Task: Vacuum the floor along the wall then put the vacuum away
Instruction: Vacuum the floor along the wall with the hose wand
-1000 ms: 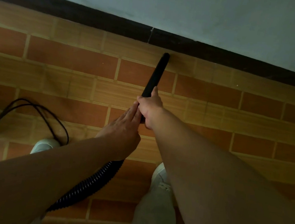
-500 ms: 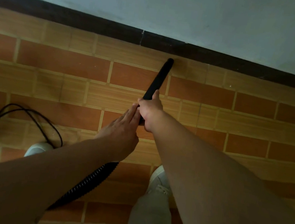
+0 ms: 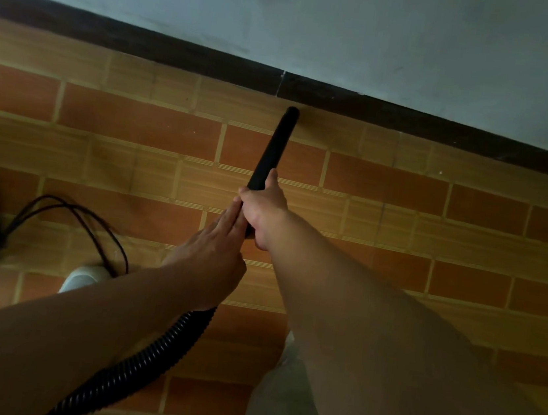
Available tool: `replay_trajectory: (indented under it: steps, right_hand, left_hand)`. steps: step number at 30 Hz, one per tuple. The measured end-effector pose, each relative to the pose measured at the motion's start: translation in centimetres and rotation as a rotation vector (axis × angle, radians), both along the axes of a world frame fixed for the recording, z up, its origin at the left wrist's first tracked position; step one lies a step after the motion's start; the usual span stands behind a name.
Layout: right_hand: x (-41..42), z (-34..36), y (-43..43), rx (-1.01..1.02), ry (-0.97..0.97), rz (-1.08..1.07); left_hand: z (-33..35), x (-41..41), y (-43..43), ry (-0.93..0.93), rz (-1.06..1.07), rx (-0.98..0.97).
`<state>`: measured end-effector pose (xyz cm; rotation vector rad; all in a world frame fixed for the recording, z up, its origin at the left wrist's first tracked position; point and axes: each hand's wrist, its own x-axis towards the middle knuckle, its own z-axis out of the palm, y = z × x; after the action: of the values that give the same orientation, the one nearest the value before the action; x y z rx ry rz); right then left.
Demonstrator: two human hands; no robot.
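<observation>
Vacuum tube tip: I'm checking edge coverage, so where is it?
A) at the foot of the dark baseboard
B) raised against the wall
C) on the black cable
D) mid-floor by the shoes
A: the black tube, gripped by the right hand, ends right at the dark baseboard.

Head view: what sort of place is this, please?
Probably a room indoors, likely in a home: brick-patterned floor tiles, a dark skirting under a pale wall, and a vacuum wand with its ribbed hose.
</observation>
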<state>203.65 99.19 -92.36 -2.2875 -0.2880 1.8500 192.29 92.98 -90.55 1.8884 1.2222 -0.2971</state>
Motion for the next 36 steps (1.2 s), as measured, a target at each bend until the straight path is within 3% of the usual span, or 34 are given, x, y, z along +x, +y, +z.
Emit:
replay_trajectory:
  steps: [15, 22, 36]
  right_hand:
    - [15.8, -0.1, -4.2, -0.022, -0.008, -0.174]
    - [18.6, -1.0, -5.2, 0.008, -0.01, -0.146]
    - [21.7, -1.1, -4.1, 0.017, -0.009, -0.157]
  left_hand:
    - [-0.1, 15.4, -2.4, -0.065, -0.121, 0.027]
    - [-1.0, 17.7, -2.9, -0.049, -0.206, 0.038]
    - [-1.3, 20.7, -1.5, -0.073, -0.175, 0.02]
